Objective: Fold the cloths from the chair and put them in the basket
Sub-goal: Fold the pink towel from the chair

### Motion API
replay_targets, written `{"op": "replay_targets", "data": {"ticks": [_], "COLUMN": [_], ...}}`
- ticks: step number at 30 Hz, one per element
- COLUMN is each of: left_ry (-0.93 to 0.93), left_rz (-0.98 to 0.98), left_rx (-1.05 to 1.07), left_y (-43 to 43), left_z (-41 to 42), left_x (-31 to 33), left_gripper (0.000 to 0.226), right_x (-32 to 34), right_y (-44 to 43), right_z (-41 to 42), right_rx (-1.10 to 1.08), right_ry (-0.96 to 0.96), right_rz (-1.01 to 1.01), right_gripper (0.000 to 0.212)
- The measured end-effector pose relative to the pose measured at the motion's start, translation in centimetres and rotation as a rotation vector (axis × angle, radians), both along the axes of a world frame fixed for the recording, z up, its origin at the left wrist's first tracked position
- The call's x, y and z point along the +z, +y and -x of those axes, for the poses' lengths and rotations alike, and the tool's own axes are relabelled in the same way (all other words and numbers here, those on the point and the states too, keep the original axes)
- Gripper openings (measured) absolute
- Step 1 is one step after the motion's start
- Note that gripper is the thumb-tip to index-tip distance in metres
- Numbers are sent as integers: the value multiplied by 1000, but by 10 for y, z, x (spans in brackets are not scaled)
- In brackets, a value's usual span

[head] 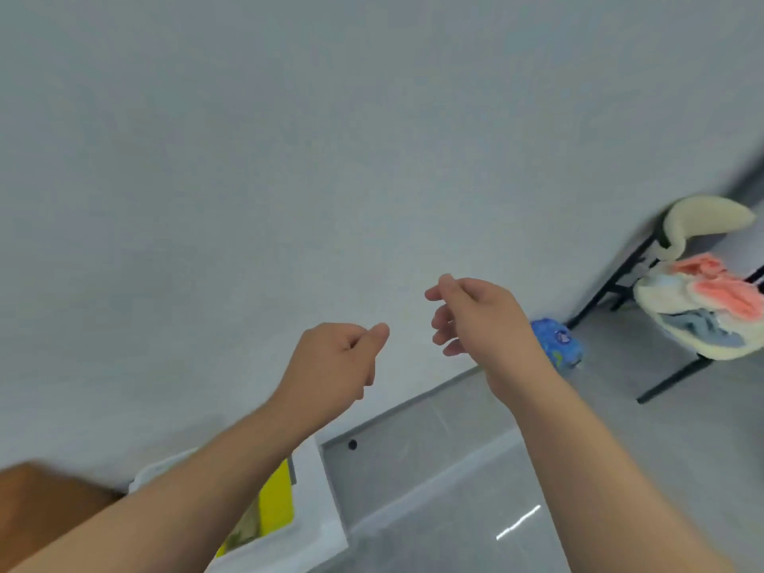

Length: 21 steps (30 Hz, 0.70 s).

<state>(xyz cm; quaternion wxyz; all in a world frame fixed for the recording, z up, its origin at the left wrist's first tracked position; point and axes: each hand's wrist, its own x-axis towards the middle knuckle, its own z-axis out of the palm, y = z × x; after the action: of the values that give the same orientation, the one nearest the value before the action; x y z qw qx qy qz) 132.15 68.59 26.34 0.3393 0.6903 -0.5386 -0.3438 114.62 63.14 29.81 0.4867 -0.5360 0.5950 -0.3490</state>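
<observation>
Mostly, the view is taken up by a plain pale grey painted wall, which is met at its foot by a dark skirting strip. Below it a glossy grey tiled floor is seen, on which a thin streak of light is reflected. The whole picture is tilted and somewhat blurred.

Both bare forearms are raised in front of the wall. The left hand is held with its fingers curled in toward the palm and the thumb laid over them; nothing is held in it. The right hand is held slightly higher and apart from the left, with its fingers loosely bent and relaxed, and nothing is held there either.

At the far right a chair with a black metal frame and cream padded seat and back is set near the wall. A loose heap of pink, pale and blue-grey cloths is piled on its seat, well apart from both hands.

At the lower left a white plastic basket is partly hidden by the left forearm, and a yellow cloth is seen inside it. Beside the basket a brown wooden surface is cut off by the frame (too blurred to be identified). A small blue patterned object lies on the floor against the wall, between the right wrist and the chair.
</observation>
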Motion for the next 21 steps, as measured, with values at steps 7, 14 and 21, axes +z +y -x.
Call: {"op": "replay_targets", "data": {"ticks": [7, 14, 21], "left_ry": [75, 197, 208], "left_rz": [72, 46, -19], "left_rx": [-92, -153, -260], "left_y": [-44, -74, -143], "left_z": [186, 364, 535], "left_x": [31, 43, 21], "left_gripper": [60, 59, 60], "right_x": [16, 19, 6], "right_y": [1, -10, -60], "right_z": [210, 387, 548], "right_rx": [-174, -261, -341], "right_ry": [-46, 6, 23], "right_rz": [51, 40, 31], "right_gripper": [32, 33, 32]}}
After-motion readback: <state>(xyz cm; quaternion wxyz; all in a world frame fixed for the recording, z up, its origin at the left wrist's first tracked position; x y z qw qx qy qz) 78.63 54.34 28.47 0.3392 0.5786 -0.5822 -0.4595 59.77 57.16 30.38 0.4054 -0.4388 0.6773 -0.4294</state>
